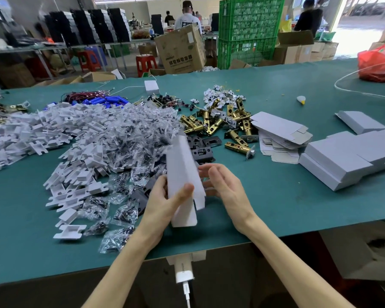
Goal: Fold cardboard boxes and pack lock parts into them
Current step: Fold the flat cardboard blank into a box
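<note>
A heap of white cardboard inserts (53,130) is lying at the left of the green tabletop (298,196). It is spilling into a pile of clear screw bags (131,134). Near the front edge, the left hand (165,203) is gripping a partly folded white cardboard box (182,174), with the thumb across its face. The box is tilting above the tabletop and is blurred. The right hand (222,183) is hovering just beside the box's right edge, palm toward it and fingers relaxed, holding nothing. Behind the hands, black strike plates (202,150) and brass latch bolts (231,121) are lying scattered. Further right, flat box blanks (280,134) are sitting in a stack beside finished boxes (347,156).
</note>
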{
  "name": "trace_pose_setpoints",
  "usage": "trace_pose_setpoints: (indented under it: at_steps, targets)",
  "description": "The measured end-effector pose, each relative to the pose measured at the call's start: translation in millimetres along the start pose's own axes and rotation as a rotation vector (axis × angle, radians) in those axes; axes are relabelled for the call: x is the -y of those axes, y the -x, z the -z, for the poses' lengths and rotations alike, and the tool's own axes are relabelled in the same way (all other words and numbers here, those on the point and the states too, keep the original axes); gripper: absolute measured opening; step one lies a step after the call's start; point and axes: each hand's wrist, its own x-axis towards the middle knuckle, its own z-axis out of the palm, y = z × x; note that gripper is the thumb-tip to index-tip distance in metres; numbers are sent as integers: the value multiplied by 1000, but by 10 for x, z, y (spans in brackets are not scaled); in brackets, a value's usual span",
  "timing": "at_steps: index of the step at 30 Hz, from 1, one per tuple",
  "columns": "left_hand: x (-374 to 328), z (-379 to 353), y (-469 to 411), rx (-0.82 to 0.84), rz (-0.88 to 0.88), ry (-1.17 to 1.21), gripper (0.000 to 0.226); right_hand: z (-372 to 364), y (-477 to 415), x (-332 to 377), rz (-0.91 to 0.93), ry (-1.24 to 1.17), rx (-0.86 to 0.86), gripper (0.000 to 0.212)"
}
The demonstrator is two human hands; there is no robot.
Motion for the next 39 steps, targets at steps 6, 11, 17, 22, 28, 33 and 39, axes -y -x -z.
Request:
trace_pose_setpoints:
  at_steps: [6,11,17,22,28,33,39]
  targets:
    - [-31,-25,31,58,20,-7,69,22,-12,-24,-56,-12,23,38]
    - [-34,-31,38,56,-3,-24,42,49,-26,-60,-80,-34,-2,30]
    - [-15,-17,25,-4,2,-12,40,61,-26,-73,-129,-58,50,30]
    - [11,10,12,-12,32,8,27,82,-23,-104,-161,-35,10,26]
    - [-12,14,21,-5,45,58,24,67,-19,-103,-161,-22,-20,35]
    - [-15,-1,34,18,85,76,33,47,-7,-55,-170,-28,-31,57]
    - [-17,6,34,45,83,95,38,39,-1,-31,-185,-10,-6,54]
